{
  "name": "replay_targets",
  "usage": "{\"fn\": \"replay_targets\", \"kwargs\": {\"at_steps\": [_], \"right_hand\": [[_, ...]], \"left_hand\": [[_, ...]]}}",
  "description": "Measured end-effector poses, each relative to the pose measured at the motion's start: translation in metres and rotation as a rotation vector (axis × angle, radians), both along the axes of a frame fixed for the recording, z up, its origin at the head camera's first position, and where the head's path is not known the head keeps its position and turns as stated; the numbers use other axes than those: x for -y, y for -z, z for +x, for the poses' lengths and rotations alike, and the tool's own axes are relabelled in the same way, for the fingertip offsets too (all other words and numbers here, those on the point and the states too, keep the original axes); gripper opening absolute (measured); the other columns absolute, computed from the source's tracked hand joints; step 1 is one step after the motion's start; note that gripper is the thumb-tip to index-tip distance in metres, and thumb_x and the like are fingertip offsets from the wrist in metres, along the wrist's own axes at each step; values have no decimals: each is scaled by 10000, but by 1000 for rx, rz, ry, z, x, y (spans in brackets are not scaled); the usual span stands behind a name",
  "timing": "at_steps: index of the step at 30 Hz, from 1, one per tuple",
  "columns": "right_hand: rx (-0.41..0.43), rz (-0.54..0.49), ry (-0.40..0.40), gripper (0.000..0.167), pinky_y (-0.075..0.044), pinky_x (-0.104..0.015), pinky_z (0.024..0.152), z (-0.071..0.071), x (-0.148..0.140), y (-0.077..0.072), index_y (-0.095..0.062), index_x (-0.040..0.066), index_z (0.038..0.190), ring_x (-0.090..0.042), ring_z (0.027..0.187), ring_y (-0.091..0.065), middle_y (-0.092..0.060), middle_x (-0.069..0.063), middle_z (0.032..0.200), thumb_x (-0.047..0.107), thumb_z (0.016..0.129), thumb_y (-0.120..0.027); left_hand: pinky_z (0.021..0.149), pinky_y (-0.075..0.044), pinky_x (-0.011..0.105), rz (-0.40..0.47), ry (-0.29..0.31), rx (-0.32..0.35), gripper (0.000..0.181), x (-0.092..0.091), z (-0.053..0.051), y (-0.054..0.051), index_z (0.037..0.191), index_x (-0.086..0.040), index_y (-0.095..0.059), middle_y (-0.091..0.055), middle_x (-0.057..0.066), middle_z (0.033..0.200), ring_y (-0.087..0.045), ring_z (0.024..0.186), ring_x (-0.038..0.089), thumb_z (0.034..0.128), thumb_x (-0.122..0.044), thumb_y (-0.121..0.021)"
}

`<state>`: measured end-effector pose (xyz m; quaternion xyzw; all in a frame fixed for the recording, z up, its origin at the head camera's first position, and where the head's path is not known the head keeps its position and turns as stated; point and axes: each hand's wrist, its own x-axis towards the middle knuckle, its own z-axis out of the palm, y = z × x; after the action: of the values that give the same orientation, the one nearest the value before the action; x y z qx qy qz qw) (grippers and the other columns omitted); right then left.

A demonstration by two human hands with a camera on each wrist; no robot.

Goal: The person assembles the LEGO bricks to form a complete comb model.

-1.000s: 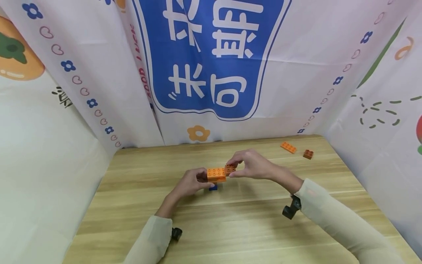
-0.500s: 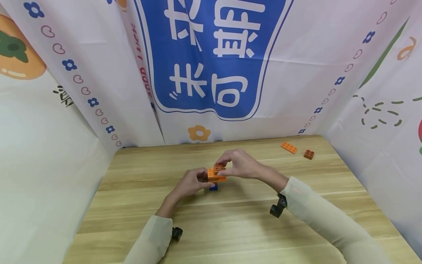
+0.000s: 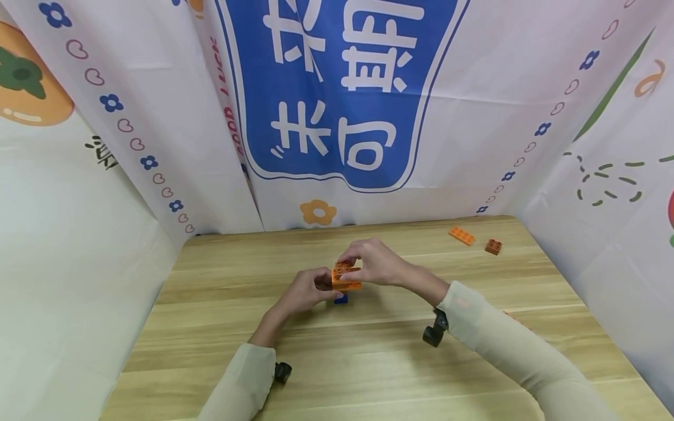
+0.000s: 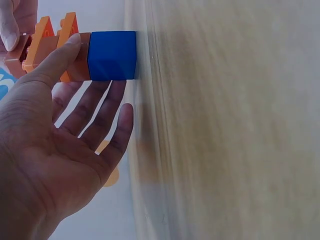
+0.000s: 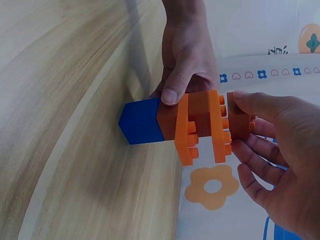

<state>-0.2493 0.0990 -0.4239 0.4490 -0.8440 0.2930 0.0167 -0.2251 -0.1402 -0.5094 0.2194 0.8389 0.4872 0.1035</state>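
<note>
A stack of toy building blocks stands upright on the table, with a blue block (image 5: 142, 121) at the bottom. Above it come a brown brick (image 5: 167, 120), an orange plate (image 5: 183, 135), another brown brick (image 5: 201, 112) and a second orange plate (image 5: 217, 125). My left hand (image 3: 304, 290) holds the stack, its thumb against the lower brown brick. Between thumb and fingers, my right hand (image 3: 378, 263) pinches a third brown brick (image 5: 239, 119) at the stack's top. This brick sits over the upper plate's studs; whether it is pressed down I cannot tell.
At the table's back right lie a loose orange plate (image 3: 461, 235) and a brown brick (image 3: 493, 246). Part of an orange piece (image 3: 513, 317) shows beside the right sleeve. A printed cloth (image 3: 453, 146) hangs behind the wooden table (image 3: 337, 362).
My right hand has moved left, bringing its brown brick from beside the stack to over the top plate's left part. The left hand keeps its place on the stack.
</note>
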Motion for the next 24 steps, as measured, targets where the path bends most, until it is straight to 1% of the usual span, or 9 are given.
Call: {"fn": "replay_targets", "kwargs": {"at_steps": [7,11,13,17,19,24], "right_hand": [[-13,1,-3,254,-576,-203,810,-1,6,1,-814,78,1083,-92,911,-723,-783,-9,1005,222,888,-889],[-20,1,-2,249,-575,-197,800,-1,8,2,-818,82,1074,-92,900,-723,-785,-11,997,222,882,-893],[-11,-4,-1,250,-586,-218,803,-1,8,3,-818,83,1076,-89,902,-722,-786,-9,999,226,885,-891],[32,-21,-1,254,-621,-319,811,-1,6,5,-815,83,1097,-84,910,-723,-787,-9,1009,244,908,-871],[45,-23,7,242,-622,-330,809,-1,5,5,-815,88,1108,-82,916,-724,-790,-7,1019,246,928,-850],[43,-14,30,195,-590,-251,792,-1,4,5,-822,103,1113,-87,937,-726,-797,-3,1035,219,956,-811]], "left_hand": [[794,-603,291,-3,-2,-3,185,0,1,0,1048,-130,-741,-758,-6,1000,-723,899,149,922,-199,-858],[785,-593,285,-13,0,-19,172,0,0,0,1053,-134,-746,-749,-12,991,-705,889,140,927,-184,-851],[787,-591,286,-18,2,-23,170,0,0,1,1059,-136,-748,-748,-17,993,-701,892,137,930,-185,-848],[797,-598,296,-15,1,-18,190,0,0,2,1073,-131,-749,-759,-15,1011,-712,903,135,930,-204,-851],[808,-606,306,-10,-2,-11,210,0,0,2,1088,-127,-750,-767,-10,1028,-723,917,136,927,-211,-855],[834,-618,330,-4,-18,6,240,-1,2,0,1116,-125,-757,-778,4,1057,-739,944,150,921,-218,-860]]}}
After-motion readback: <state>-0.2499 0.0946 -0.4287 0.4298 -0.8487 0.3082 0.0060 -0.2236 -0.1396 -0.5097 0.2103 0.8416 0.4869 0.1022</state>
